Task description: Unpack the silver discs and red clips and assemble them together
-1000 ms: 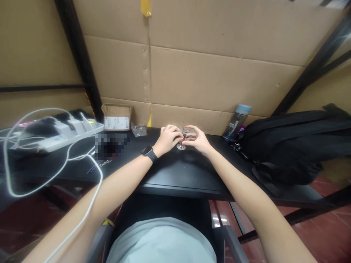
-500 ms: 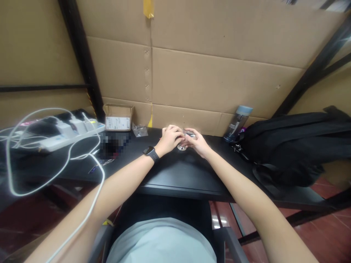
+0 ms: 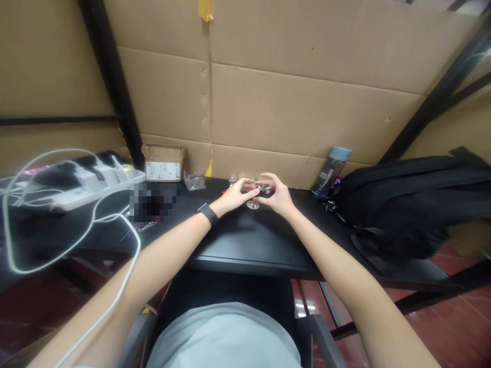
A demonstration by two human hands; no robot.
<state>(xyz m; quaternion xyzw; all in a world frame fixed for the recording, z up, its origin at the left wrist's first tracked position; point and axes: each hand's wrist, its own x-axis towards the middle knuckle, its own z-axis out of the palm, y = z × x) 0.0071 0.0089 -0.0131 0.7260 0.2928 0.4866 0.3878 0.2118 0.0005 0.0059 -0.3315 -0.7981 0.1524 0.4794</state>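
At the back middle of the black table, my two hands meet over a small shiny metal piece (image 3: 264, 188). My right hand (image 3: 280, 198) curls round this piece, with its thumb below and fingers above. From the left, my left hand (image 3: 235, 196) bends its fingers and thumb against the same piece; its fingertips are partly hidden. Just under the hands shows a round shiny disc (image 3: 252, 205); whether it is joined to the piece I cannot tell. A bit of red and something clear peek out behind my left hand.
Left on the table (image 3: 245, 240) are a white power strip (image 3: 82, 197) with looping cables, an open cardboard box (image 3: 164, 163) and a clear plastic bag (image 3: 194, 181). A water bottle (image 3: 329, 173) and a black backpack (image 3: 406, 204) stand right. Cardboard walls close off the back.
My left hand has drawn back slightly and turned, uncovering more of the shiny piece. The fingers of my right hand have lifted and arched higher over it.
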